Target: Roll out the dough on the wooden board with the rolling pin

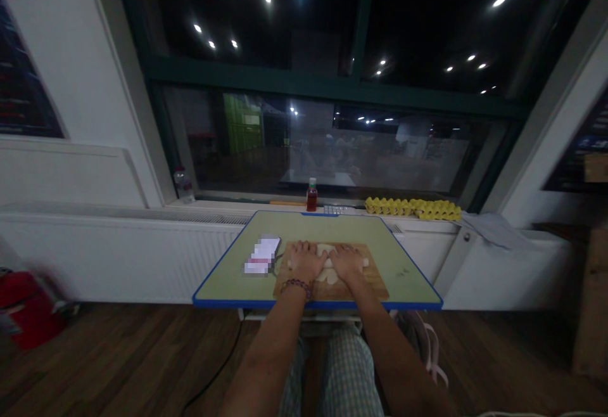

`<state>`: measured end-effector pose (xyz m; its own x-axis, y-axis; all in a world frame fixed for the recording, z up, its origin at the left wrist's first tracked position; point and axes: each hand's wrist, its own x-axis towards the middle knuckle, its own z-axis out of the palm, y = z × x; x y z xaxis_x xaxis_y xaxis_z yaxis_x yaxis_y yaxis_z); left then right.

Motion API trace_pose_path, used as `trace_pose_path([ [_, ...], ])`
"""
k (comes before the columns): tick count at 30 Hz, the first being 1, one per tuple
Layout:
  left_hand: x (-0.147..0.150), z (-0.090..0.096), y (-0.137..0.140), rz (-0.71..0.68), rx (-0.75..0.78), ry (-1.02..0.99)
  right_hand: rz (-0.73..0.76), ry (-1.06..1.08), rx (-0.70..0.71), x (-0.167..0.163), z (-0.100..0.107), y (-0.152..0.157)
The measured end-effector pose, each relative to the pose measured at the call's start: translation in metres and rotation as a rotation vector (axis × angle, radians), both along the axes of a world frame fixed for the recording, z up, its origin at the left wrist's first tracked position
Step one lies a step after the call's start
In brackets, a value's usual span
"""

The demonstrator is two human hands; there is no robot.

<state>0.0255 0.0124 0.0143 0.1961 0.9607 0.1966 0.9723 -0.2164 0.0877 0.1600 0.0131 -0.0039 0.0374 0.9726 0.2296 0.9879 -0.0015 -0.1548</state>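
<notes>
Over the board (374, 282), left hand (306, 261) and right hand (348, 261) rest flattened, fingers spread, on a rolling pin (365, 263).

the yellowish-green tabletop (308, 227) (edged in blue) carries a wooden board (372, 285) near its front edge. a phone (263, 256) lies beside the board.

On the green, blue-edged rectangular surface (294, 225) lies a brown rectangular wooden board (379, 285); on it, pale flattened dough (327, 276) and a white cylindrical rolling pin (329, 263) under the bare hands (308, 263). Left lies a flat rectangular phone (263, 255). Behind, a red-filled bottle (311, 199) stands left of bumpy yellow egg trays (413, 208).
</notes>
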Motion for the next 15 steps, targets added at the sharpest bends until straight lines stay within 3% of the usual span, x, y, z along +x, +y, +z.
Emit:
trace_pose_path([
  [15, -0.001, -0.002, -0.022, 0.012, 0.072, -0.014, -0.029, -0.006, 0.067, -0.001, 0.000, -0.026],
])
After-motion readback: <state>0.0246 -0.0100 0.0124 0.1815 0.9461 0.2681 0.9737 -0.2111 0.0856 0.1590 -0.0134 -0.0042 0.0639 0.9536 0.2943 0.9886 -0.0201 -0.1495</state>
